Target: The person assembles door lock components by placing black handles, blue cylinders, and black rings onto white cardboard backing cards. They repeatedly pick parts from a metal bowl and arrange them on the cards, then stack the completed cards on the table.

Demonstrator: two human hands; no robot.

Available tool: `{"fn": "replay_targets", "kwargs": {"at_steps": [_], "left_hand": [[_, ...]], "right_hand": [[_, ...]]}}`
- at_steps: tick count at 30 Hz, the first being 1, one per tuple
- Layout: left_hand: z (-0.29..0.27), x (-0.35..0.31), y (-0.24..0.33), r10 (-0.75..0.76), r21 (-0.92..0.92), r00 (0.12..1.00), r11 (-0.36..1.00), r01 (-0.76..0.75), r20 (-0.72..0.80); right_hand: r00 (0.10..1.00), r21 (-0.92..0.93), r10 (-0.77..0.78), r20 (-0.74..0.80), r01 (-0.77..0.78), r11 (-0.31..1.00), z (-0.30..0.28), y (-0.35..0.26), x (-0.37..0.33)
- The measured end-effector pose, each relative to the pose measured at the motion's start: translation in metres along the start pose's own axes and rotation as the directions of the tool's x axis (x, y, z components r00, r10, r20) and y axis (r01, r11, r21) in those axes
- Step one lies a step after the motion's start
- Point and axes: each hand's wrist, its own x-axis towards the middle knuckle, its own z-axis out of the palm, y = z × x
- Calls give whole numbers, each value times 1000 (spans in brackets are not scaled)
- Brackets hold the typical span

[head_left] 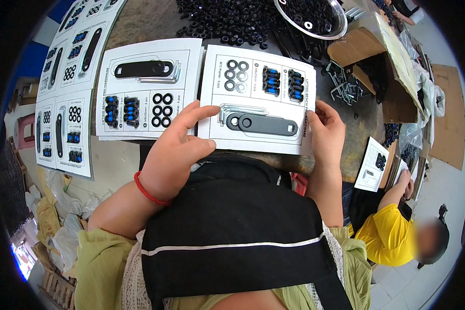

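Observation:
A white printed hardware card (284,143) lies in front of me at the table's edge. On it are rings of black and pale washers (237,76), black bolts with blue bands (271,81), bent silver hex keys (243,107) and a flat black wrench (268,125). My right hand (327,132) pinches the card's right edge between thumb and fingers. My left hand (175,147) is at its left side, fingers apart, with the index fingertip by the hex keys. Left of it lies a second white card (149,93) with similar hardware.
Several more cards (67,121) spread at the far left. Loose black nuts (225,20) pile at the back, beside a metal bowl (341,20) of black parts. Bent silver keys (341,85) lie near an open cardboard box (364,41). A person in yellow (385,235) works at the right.

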Motion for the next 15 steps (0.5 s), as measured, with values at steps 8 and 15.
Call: {"fn": "replay_targets", "kwargs": {"at_steps": [8, 15], "left_hand": [[-2, -4, 2, 45, 111, 999, 993, -42, -19], [1, -5, 6, 106, 216, 994, 971, -100, -14]], "right_hand": [[999, -48, -46, -9, 45, 998, -1, 5, 1], [999, -49, -49, -23, 48, 998, -2, 6, -1]]}}
